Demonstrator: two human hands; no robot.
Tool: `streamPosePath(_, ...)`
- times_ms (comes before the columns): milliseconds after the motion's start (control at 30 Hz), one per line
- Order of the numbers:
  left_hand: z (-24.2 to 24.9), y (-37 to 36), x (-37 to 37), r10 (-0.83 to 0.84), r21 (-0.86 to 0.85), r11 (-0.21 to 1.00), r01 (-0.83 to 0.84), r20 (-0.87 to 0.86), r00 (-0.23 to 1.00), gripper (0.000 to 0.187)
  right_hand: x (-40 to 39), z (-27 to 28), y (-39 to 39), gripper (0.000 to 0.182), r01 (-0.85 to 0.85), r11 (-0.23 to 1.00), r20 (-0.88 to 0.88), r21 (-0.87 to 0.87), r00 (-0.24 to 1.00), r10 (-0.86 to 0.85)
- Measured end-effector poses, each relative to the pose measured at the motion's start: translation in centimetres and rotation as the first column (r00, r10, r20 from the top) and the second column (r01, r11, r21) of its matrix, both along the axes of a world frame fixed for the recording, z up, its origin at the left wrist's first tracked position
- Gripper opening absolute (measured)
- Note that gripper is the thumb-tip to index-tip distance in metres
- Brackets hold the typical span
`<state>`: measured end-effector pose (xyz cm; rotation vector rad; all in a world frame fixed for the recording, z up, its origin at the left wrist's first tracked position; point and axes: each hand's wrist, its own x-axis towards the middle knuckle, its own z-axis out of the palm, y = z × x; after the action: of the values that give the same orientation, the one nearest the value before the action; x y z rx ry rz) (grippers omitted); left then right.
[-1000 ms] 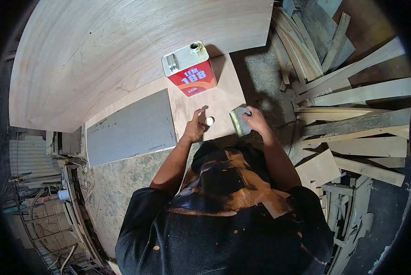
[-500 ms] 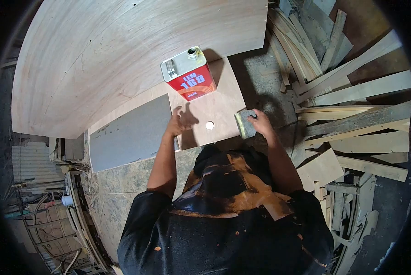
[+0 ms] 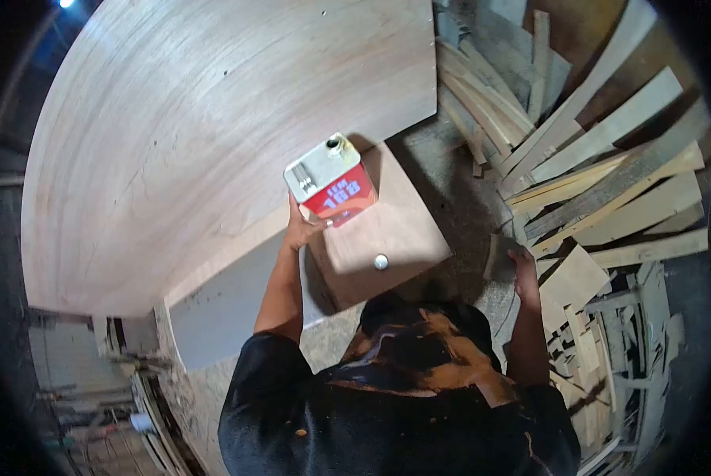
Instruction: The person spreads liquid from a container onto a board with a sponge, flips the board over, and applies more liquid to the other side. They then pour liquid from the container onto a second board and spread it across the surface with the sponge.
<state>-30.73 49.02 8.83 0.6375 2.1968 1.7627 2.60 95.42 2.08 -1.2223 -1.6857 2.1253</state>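
Item: glue can [image 3: 331, 181], rectangular tin. Location: lifted and tilted at the far left corner of the small plywood panel [image 3: 387, 230], which lies on the counter [image 3: 205, 381]. Whether its base touches the panel cannot be told.

Grip, left hand [image 3: 298, 230]: closed around the can's near lower edge, fingers under and behind it. Grip, right hand [image 3: 522, 262]: closed on a flat greyish scraper [image 3: 498, 258], held off the panel's right edge, above the scrap-littered floor.

Handling note: a can of this build seems best poured with the spout kept low and over the panel, tipped slowly so the glue runs in a thin line rather than glugging; a hold at one lower edge alone risks a twist, so the wrist should stay firm. The scraper hand looks well placed to come in once glue lands.

Appearance: red face with white lettering "168", bare silver top, a folded handle at the left of the top, a small open round spout at the far corner. Its cap [image 3: 381, 261], small, pale and round, rests on the panel near its near edge.

Surroundings: large plywood sheet [image 3: 212, 119] far left; offcut wood strips [image 3: 601, 159] piled right.
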Motion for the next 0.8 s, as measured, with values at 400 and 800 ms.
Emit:
streamPosePath(400,-2.1,1.7,-5.4,0.027,0.177,0.984,-0.015,-0.065,0.998,0.117,12.1,4.7,-15.0,0.052,0.323,0.942,0.170,0.097,0.927,-0.335)
streamPosePath(800,11.2,-5.5,-3.0,-0.062,0.163,0.980,0.113,-0.290,0.955,0.120,13.5,6.1,-24.3,0.052,0.463,0.885,0.035,0.050,0.885,-0.465)
